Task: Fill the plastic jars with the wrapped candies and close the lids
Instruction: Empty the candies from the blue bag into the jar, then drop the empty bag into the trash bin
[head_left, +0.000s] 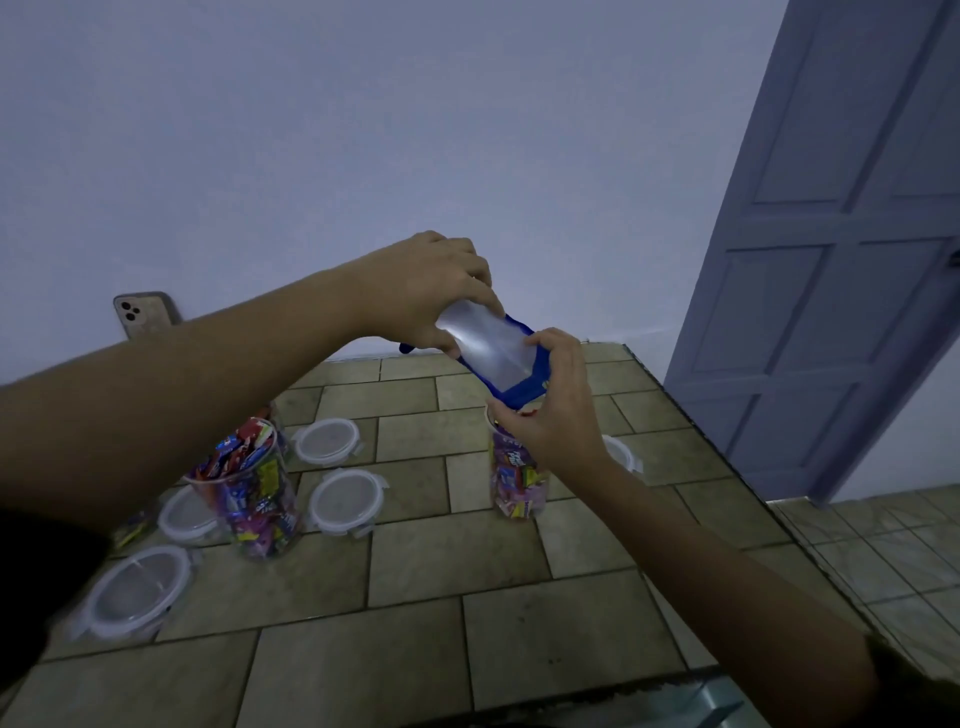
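The bag (493, 353), soft, light, slick foil best held by its ends, tilts mouth-down over the nearly full jar (514, 478) on the tabletop (467, 597), fingers of the left hand (431, 286) pinching its top, those of the right hand (556, 410) curled round its lower end.

Mouth of jar (514, 483) behind right hand (558, 415); one lid (623, 454) half behind wrist

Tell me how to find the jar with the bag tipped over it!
Find the tiled table, then look to its right side, nearest the blue door. A clear jar of wrapped candies stands there. Unlike the heaped jar on the left, it has a blue bag tipped over its mouth.
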